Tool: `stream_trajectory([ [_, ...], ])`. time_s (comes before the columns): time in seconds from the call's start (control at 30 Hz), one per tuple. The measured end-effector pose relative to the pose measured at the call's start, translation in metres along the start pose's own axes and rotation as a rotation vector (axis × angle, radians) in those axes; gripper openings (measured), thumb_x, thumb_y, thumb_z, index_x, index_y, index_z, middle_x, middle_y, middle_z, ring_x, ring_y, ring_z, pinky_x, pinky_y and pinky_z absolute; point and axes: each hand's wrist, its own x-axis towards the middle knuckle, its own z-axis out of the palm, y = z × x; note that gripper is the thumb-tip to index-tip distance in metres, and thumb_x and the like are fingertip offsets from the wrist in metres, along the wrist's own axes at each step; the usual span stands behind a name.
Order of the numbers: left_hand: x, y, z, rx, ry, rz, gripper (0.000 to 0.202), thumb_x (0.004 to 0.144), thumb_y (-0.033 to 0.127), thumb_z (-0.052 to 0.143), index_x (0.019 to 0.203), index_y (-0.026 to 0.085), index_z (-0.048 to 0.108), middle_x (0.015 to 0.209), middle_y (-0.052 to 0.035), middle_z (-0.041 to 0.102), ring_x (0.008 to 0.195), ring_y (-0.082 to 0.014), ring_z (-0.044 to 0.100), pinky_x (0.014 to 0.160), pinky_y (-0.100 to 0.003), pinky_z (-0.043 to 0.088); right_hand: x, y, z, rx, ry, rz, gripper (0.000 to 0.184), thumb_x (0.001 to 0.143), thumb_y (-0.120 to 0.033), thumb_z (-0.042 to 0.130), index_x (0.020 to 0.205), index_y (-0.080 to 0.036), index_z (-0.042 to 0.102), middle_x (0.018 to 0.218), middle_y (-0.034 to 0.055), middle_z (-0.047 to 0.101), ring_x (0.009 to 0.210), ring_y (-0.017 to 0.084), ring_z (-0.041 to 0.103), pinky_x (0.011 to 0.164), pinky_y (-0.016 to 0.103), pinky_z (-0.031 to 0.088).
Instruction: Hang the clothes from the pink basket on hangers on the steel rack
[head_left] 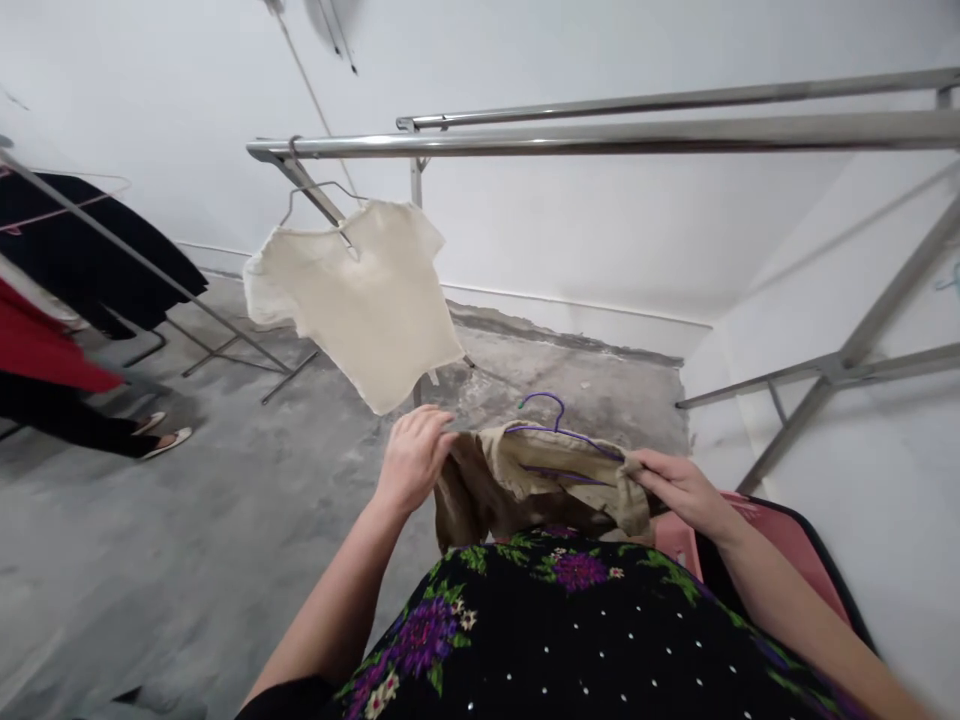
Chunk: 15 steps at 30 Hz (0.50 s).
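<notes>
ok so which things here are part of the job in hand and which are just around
Part of it, judging by the hands:
- tan garment, right hand gripping one shoulder, left hand at the other
- purple hanger in its neck

Apparently just around:
- cream top, hanging from a rail
- pink bin
- dark garment

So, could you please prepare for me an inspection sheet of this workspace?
Surface: stained grey concrete floor.
Job's things: khaki garment, purple hanger inside its neckline.
Clutter: pink bin with dark rim, partly behind the right forearm.
Grippers: bare hands; left hand at one end of the garment, grip unclear; right hand pinching the other.
Cables: two thin cords hanging at top, purpose unclear.
Surroundings: metal clothes rack, cream short-sleeved top on wire hanger; another person's legs at left.
</notes>
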Motion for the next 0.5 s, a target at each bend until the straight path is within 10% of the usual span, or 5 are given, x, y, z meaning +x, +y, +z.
stream_trajectory([
  [0.2, -0.010, 0.014, 0.016, -0.022, -0.109, 0.075, 0.033, 0.098, 0.029, 0.032, 0.076, 0.019, 0.054, 0.071, -0.0018, 0.054, 0.066, -0.0154, 0.053, 0.062, -0.026, 0.040, 0.010, -0.021, 0.016, -0.111, 0.010, -0.017, 0.027, 0.093, -0.035, 0.045, 0.105, -0.025, 0.067, 0.097, 0.0025, 0.069, 0.090, 0.021, 0.063, 0.080, 0.031, 0.047],
  [0.5, -0.033, -0.018, -0.016, -0.044, 0.091, 0.032, 0.028, 0.097, 0.026, 0.036, 0.078, 0.019, 0.055, 0.069, -0.0005, 0.050, 0.065, -0.0137, 0.050, 0.060, -0.023, 0.039, 0.030, -0.039, 0.039, -0.272, 0.092, -0.141, 0.031, 0.090, -0.041, 0.053, 0.117, -0.027, 0.061, 0.117, 0.0057, 0.065, 0.105, 0.025, 0.060, 0.089, 0.036, 0.047],
])
